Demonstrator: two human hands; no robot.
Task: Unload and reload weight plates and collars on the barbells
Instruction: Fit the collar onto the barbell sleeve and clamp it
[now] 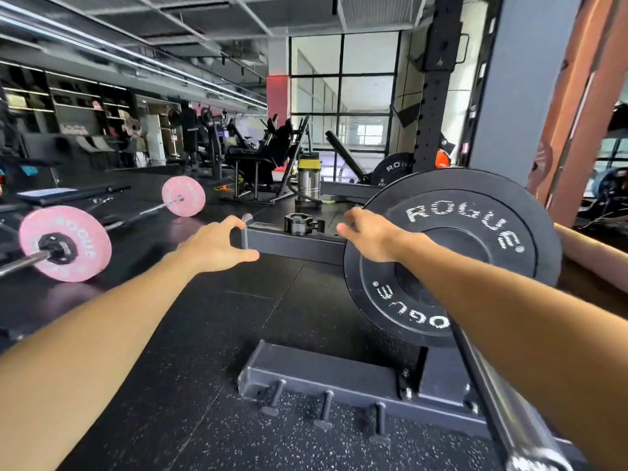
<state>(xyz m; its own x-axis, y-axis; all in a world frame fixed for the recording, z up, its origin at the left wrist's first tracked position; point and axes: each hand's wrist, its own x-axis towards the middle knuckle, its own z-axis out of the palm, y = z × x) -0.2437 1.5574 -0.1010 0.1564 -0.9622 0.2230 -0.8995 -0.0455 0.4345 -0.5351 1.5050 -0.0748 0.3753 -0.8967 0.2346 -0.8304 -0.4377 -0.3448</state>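
Note:
A black Rogue plate (475, 232) sits on a barbell sleeve (496, 402) that runs toward me at the lower right. My right hand (370, 236) reaches past the plate's left rim, fingers apart and empty. My left hand (217, 244) is open, thumb and fingers spread, near the end of a dark rack beam (292, 244). A black collar (300, 224) rests on top of that beam, between my two hands. At the left, a second barbell (142, 214) lies on the floor with two pink plates (64, 243) (183, 196) and a collar on its near end.
A rack base (326, 375) with three storage pegs stands on the rubber floor in front of me. A black rack upright (438, 83) rises behind the plate, with another Rogue plate (392, 171) at its foot. A steel vacuum canister (308, 178), benches and machines stand farther back.

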